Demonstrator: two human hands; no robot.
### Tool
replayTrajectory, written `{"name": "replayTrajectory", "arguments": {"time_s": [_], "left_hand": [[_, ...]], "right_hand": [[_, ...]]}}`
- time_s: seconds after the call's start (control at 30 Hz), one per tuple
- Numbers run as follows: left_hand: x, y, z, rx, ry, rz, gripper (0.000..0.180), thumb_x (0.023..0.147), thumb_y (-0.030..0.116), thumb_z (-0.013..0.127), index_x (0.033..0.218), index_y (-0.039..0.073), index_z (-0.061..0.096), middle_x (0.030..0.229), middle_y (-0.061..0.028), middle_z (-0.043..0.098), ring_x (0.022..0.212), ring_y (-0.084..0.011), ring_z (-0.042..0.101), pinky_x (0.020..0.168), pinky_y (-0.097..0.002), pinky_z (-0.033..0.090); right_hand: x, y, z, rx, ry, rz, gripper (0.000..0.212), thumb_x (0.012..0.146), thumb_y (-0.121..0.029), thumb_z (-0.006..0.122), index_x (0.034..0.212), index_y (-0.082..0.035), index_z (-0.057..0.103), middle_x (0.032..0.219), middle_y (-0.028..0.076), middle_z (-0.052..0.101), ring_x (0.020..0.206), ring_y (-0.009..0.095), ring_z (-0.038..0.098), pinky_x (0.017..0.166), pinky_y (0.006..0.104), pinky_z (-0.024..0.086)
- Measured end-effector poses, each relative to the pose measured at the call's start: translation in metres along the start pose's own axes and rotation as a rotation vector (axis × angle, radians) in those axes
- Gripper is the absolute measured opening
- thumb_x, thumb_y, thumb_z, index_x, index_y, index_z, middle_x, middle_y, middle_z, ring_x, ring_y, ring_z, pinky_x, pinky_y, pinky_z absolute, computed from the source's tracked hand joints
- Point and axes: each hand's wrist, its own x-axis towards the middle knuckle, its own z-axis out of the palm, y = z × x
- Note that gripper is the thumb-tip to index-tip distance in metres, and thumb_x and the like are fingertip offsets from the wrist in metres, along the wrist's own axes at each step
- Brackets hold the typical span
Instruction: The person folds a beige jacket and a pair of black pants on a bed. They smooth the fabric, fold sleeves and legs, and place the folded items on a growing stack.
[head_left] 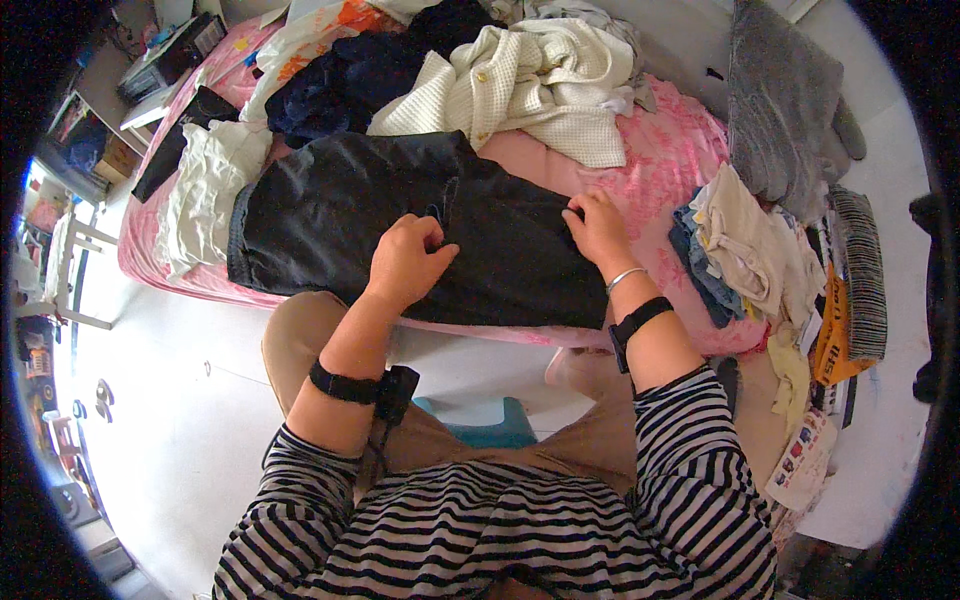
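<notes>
A pair of black pants (pixel 340 215) lies folded lengthwise across the bed in front of me, its gathered elastic waistband at the left. My left hand (pixel 407 262) rests on the middle of the pants, fingers curled into the cloth beside a small fold and the thumb held a little apart. At the right end of the pants, my right hand (pixel 600 232) pinches the upper edge of the cloth between thumb and fingers. Beyond the pants lies a cream waffle-knit garment (pixel 520 90) with buttons, in a loose heap.
The bed has a pink patterned cover (pixel 680 150). A crumpled white garment (pixel 215 190) and a dark navy garment (pixel 335 90) lie on it. Folded clothes (pixel 740 240) are stacked at the right, near a grey cloth (pixel 780 100). A teal stool (pixel 490 425) shows between my legs.
</notes>
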Motion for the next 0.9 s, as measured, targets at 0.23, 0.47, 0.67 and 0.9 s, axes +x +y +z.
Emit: {"name": "replayTrajectory", "arguments": {"time_s": [0.23, 0.47, 0.67, 0.9], "left_hand": [[-0.006, -0.001, -0.014, -0.083, -0.092, 0.038, 0.021, 0.074, 0.019, 0.076, 0.078, 0.003, 0.064, 0.078, -0.0136, 0.061, 0.072, -0.0297, 0.061, 0.066, -0.0378, 0.05], [-0.008, 0.002, 0.012, -0.162, -0.029, -0.139, 0.03, 0.073, 0.02, 0.079, 0.092, 0.0, 0.067, 0.079, -0.0122, 0.064, 0.074, -0.0266, 0.063, 0.068, -0.036, 0.051], [-0.004, -0.003, 0.017, -0.235, -0.044, -0.138, 0.035, 0.071, 0.017, 0.079, 0.098, 0.0, 0.065, 0.076, -0.01, 0.065, 0.072, -0.0216, 0.064, 0.069, -0.0333, 0.051], [-0.009, 0.001, 0.018, -0.297, -0.015, -0.16, 0.028, 0.072, 0.011, 0.078, 0.094, 0.001, 0.064, 0.074, -0.0084, 0.064, 0.07, -0.0203, 0.063, 0.068, -0.032, 0.051]], "right_hand": [[0.007, 0.008, 0.01, -0.014, 0.131, 0.11, 0.013, 0.085, -0.02, 0.065, 0.087, -0.007, 0.066, 0.088, 0.012, 0.066, 0.087, 0.033, 0.062, 0.077, 0.0434, 0.049], [0.002, 0.003, 0.007, 0.067, 0.174, 0.104, 0.016, 0.086, -0.022, 0.065, 0.085, -0.007, 0.068, 0.088, 0.011, 0.067, 0.086, 0.031, 0.063, 0.077, 0.0408, 0.049], [0.002, 0.004, 0.01, 0.016, 0.148, 0.13, 0.017, 0.086, -0.023, 0.064, 0.085, -0.007, 0.068, 0.084, 0.011, 0.068, 0.084, 0.03, 0.063, 0.075, 0.0401, 0.05], [0.002, 0.006, 0.012, -0.012, 0.107, 0.18, 0.018, 0.086, -0.023, 0.064, 0.084, -0.006, 0.068, 0.087, 0.012, 0.069, 0.086, 0.032, 0.064, 0.075, 0.0408, 0.05]]}}
